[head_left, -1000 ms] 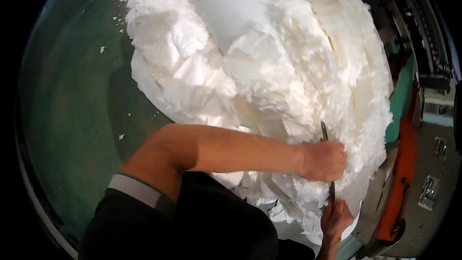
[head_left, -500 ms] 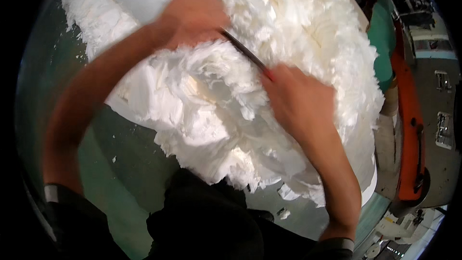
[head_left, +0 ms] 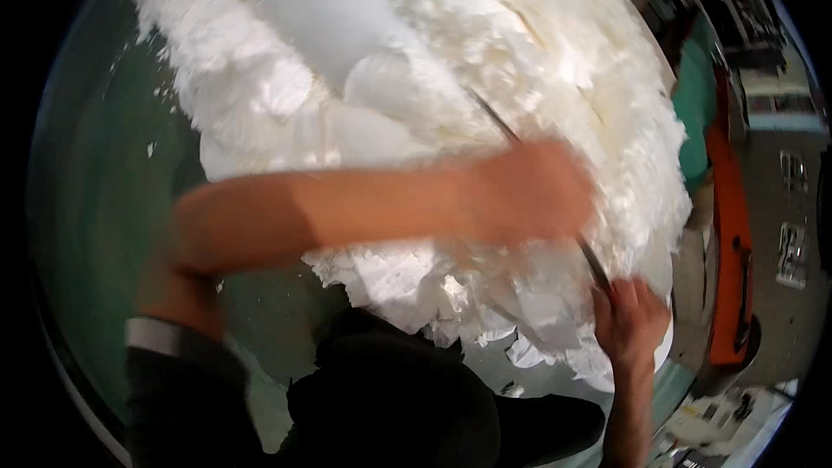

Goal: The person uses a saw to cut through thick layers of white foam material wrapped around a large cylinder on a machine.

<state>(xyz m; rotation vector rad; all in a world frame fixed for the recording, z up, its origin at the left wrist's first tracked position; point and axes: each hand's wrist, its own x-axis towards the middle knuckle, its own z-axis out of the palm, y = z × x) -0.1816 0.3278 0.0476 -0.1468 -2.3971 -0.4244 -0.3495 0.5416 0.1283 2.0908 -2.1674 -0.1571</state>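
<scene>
Green floor (head_left: pixel 95 199): we record it as the widest item, at the left and below.

White fibrous mass (head_left: pixel 399 113): large, heaped and shredded, lying at centre and right, with a smooth pale band at its upper part and ragged, torn layers about it.

Dark clothing (head_left: pixel 390 399): lower edge; the left sleeve (head_left: pixel 186 399) ends in a grey band.

Orange-red bar (head_left: pixel 731 295): long, upright in our view, at the right beyond the mass; a green object (head_left: pixel 696 117) stands near its upper end.

Long thin tool (head_left: pixel 594 264): dark, set aslant across the mass, its far end against the white fibres; red shows at its near end, beside the right hand.

Left hand (head_left: pixel 537 191): bare, blurred, over the middle of the tool, its forearm crossing the white mass. We cannot tell whether its fingers are wrapped round the tool or only laid over it.

Right hand (head_left: pixel 633 321): bare, clenched round the tool's near end, at the lower right border of the mass.

Metal fitting (head_left: pixel 792 254): one of two that we count at the far right.

White scraps (head_left: pixel 151 150): small, scattered on the floor.
</scene>
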